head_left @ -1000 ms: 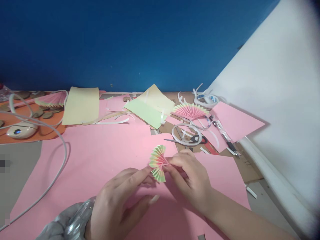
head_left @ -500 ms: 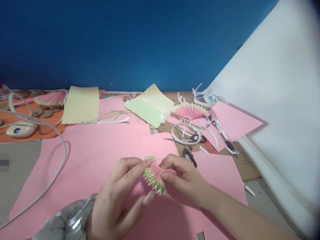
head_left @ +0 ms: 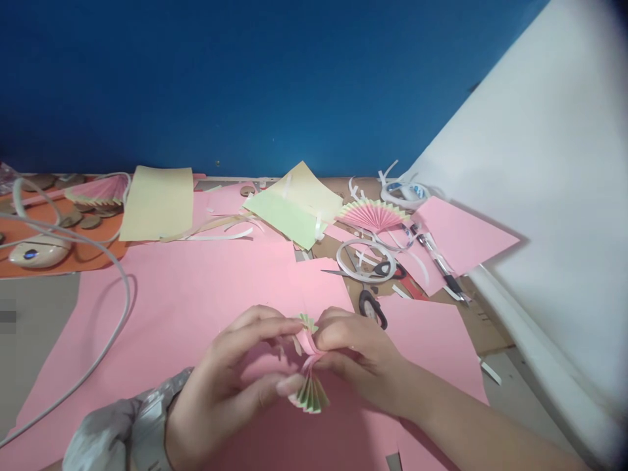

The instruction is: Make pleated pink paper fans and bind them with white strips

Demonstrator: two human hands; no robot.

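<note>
Blue wall (head_left: pixel 275 85) backs the paper-strewn table (head_left: pixel 44 356). Over the near pink sheet (head_left: pixel 191 281), a pleated pink-and-green paper fan (head_left: pixel 311 396) is pinched by the right hand (head_left: pixel 363 353); the left hand (head_left: pixel 226 376) spreads finger and thumb to its two ends, grip unclear. Bending the pleats seems the current step; the next move apparently calls for a steady middle pinch. Farther right lie scissors (head_left: pixel 373 310).

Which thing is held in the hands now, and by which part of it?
A pleated paper piece: the right hand pinches its pink gathered middle. The left hand is at its ends; whether it grips cannot be told.
</note>
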